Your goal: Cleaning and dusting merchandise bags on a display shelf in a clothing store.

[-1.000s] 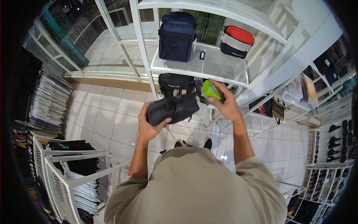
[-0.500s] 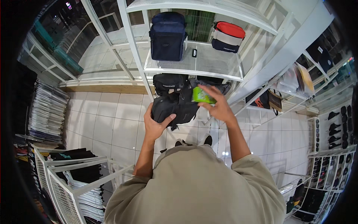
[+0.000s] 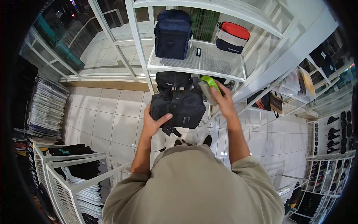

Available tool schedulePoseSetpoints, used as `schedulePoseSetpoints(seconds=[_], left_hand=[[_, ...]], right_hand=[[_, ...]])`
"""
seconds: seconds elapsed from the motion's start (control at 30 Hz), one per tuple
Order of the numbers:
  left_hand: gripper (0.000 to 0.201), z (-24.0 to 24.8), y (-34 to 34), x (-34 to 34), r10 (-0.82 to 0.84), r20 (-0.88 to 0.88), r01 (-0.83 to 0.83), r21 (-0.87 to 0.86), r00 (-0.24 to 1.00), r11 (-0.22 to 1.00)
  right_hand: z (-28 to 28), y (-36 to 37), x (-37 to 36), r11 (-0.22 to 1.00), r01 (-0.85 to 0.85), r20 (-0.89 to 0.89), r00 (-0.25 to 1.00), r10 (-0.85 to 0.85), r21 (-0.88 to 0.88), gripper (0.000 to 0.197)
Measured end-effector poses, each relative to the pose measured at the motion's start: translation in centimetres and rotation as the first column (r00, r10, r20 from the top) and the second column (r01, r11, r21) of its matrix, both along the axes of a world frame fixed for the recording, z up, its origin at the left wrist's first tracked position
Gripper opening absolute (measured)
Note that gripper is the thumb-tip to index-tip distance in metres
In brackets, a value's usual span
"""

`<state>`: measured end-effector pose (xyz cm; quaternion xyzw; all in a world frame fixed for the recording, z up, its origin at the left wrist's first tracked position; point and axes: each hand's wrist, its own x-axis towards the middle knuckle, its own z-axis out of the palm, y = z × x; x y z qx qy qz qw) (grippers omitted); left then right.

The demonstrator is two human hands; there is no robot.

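Black bag (image 3: pixel 188 109) — in left hand (image 3: pixel 150 124) | green brush (image 3: pixel 211 82) — in right hand (image 3: pixel 224 102)

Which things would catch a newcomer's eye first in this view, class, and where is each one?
Most likely the bright green brush, in the right hand near the centre, its bristles turned toward the black bag that the left hand holds at its left side. Next, perhaps, the red-topped pouch toward the right of the white shelf beyond, with a navy backpack standing at that shelf's left.

Shelf (image 3: pixel 212 62) holding navy backpack (image 3: pixel 172 35), red-topped bag (image 3: pixel 233 38)
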<state>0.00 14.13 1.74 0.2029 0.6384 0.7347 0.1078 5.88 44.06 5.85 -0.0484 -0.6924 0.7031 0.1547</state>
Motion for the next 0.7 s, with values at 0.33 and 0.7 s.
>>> schedulePoseSetpoints(seconds=[0.33, 0.7], left_hand=[[0.063, -2.6, 0.1, -0.2, 0.003, 0.462, -0.178, 0.334, 0.887, 0.926], [0.06, -3.1, -0.8, -2.2, -0.078, 0.621, -0.292, 0.472, 0.78, 0.832]], right_hand=[[1.2, -4.6, 0.5, 0.993, 0.085, -0.074, 0.994, -0.079, 0.076, 0.051], [1.5, -8.8, 0.8, 0.897, 0.179, -0.277, 0.959, -0.067, 0.404, 0.058]])
